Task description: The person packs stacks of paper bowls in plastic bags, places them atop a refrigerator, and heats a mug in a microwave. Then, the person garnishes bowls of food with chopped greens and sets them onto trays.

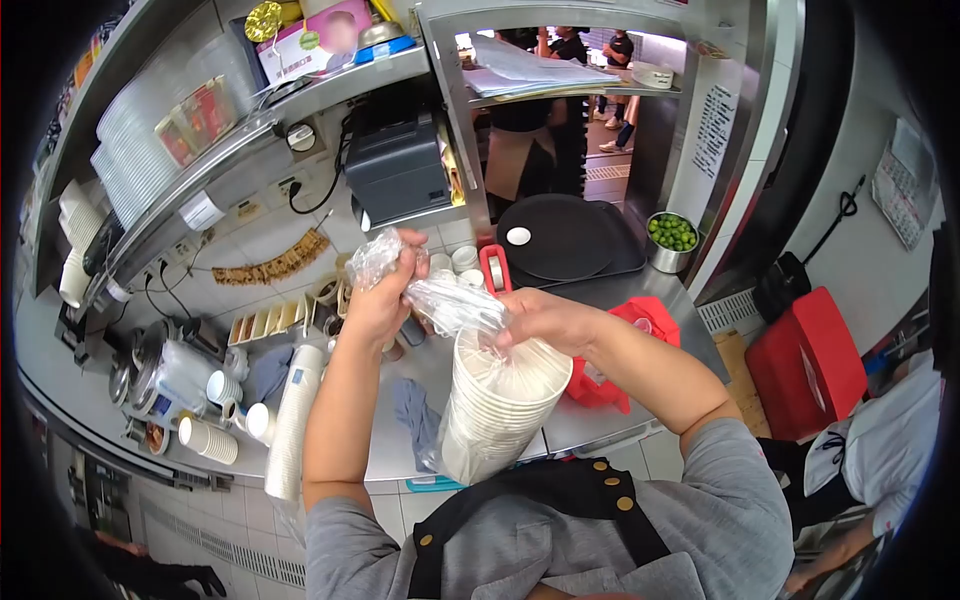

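A clear plastic bag (458, 306) hangs from both hands in front of my chest. Inside it is a stack of white disposable containers (505, 420), tilted, with their rims nested. My left hand (385, 295) is closed around the bunched top of the bag, and some loose plastic puffs out above the fist. My right hand (545, 320) pinches the bag's gathered neck just above the uppermost container. Beyond the right forearm lies a red plastic bag (640, 325) on the steel counter. A grey-blue cloth (412, 415) lies left of the stack.
A round black tray (555, 240) and a metal pot of green limes (672, 240) stand at the back. On the left are a long sleeve of cups (295, 420), stacked cups (208, 440) and a black printer (398, 165). A person in white (885, 440) is at the right.
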Action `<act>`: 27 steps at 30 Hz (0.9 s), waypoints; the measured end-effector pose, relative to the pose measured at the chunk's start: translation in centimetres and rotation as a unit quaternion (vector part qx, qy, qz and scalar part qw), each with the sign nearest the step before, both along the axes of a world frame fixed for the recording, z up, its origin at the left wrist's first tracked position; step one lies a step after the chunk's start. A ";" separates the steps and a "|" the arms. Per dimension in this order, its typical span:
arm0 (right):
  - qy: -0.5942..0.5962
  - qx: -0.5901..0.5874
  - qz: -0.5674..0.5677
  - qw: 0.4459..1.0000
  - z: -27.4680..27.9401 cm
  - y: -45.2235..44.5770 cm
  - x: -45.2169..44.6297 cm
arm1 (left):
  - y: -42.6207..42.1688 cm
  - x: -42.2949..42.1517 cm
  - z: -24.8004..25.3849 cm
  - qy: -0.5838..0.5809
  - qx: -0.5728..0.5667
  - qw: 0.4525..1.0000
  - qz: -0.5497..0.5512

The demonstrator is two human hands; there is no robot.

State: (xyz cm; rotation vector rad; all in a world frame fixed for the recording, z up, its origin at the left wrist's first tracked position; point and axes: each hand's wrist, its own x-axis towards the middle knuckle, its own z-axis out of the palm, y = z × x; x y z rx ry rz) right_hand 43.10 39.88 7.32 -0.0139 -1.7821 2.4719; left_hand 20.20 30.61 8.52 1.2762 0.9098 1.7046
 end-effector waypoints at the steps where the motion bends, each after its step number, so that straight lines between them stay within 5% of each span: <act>1: 0.001 0.002 -0.006 1.000 0.3 -0.5 0.4 | 0.0 0.2 -0.2 -0.023 0.009 1.000 0.004; 3: -0.016 0.158 -0.099 0.982 0.9 -2.1 1.3 | -0.4 0.5 -0.1 -0.047 -0.003 0.999 0.001; 7: -0.015 0.318 -0.101 0.943 2.0 -3.8 2.7 | -0.7 3.1 1.6 -0.007 0.018 1.000 -0.016; 10: -0.006 0.250 -0.078 0.965 1.3 -5.6 3.4 | -0.5 7.7 4.1 0.039 0.117 0.990 0.062; 11: -0.002 0.175 -0.033 0.984 1.3 -6.6 3.1 | -0.9 9.5 5.1 0.024 0.078 0.995 0.064; 12: 0.081 0.225 -0.015 0.971 0.4 -6.5 3.1 | -1.2 11.0 5.6 0.029 0.041 0.997 0.064; 14: 0.008 0.158 -0.025 0.987 0.8 -6.9 5.1 | 0.1 10.8 4.1 0.134 0.076 0.985 0.075; 15: -0.008 0.135 -0.082 0.987 0.5 -6.6 5.8 | -1.6 11.4 6.1 0.124 -0.011 0.989 0.081; 17: 0.005 0.026 -0.228 0.973 -0.3 -5.5 6.7 | -2.8 11.0 3.8 0.124 0.001 0.990 0.073; 19: 0.010 0.041 -0.340 0.939 -0.7 -2.8 7.0 | -5.5 11.5 -0.2 0.253 0.080 0.925 0.272; 23: 0.157 0.090 -0.324 0.929 0.1 1.2 5.9 | -13.4 12.2 -9.2 0.314 0.062 0.876 0.362; 27: 0.092 0.150 -0.326 0.929 2.0 -0.7 2.1 | -21.1 7.0 -15.1 0.255 -0.110 0.849 0.449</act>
